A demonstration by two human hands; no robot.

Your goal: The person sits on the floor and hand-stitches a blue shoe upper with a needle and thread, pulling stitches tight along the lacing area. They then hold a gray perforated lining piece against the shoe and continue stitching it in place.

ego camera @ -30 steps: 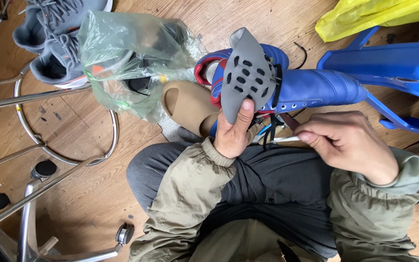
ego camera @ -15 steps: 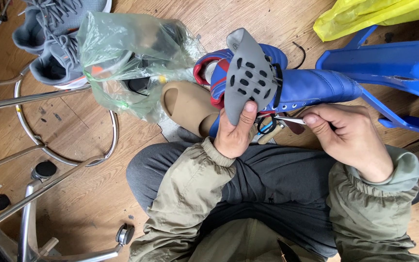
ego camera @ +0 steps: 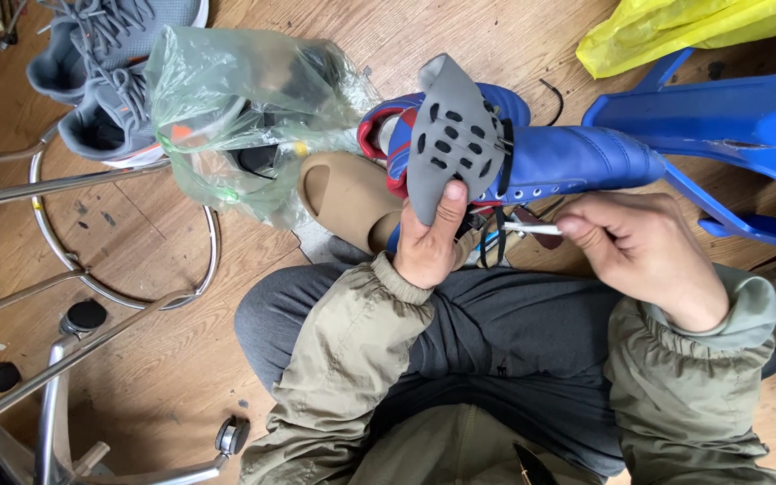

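Observation:
A blue leather shoe with a red lining lies across my lap's far edge, toe pointing right. Over its opening stands a grey perforated insert, upright and pointed at the top. My left hand grips the insert's lower end, thumb pressed on its front. My right hand pinches the white tip of a shoelace just below the shoe's eyelets. Dark lace loops hang between the two hands.
A tan slip-on shoe lies left of the blue one. A crumpled clear plastic bag covers dark items beside grey sneakers. A metal stool frame stands left; a blue plastic piece and a yellow bag are at right.
My right hand has drawn the white lace tip out to the right, away from the shoe. The left hand and the grey insert have stayed almost in place.

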